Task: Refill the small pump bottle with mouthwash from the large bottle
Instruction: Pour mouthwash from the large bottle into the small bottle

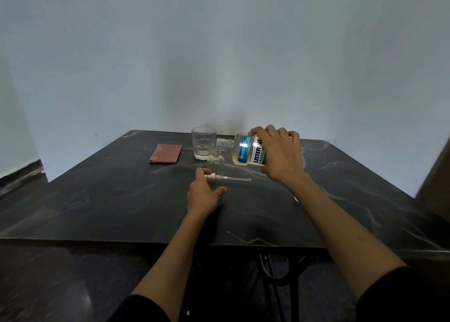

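My right hand (280,151) grips the large Listerine bottle (246,151), tipped nearly level, its long axis running three-to-nine o'clock with the uncapped neck pointing toward nine. The pale mouthwash pools low in the body and, as far as I can tell, has not reached the mouth. Just below and slightly toward seven o'clock of that neck stands the small clear bottle (215,164), upright, open-topped and apparently empty, on the dark marble table (97,200). My left hand (204,195) lies relaxed at six o'clock of the small bottle, fingers loose beside its base and touching the removed pump head (214,175), whose dip tube trails toward three. I judge the pour hinges on bringing the big neck directly over the narrow mouth. A glass tumbler (204,142) stands at twelve o'clock; a folded red cloth (166,153) lies toward ten.
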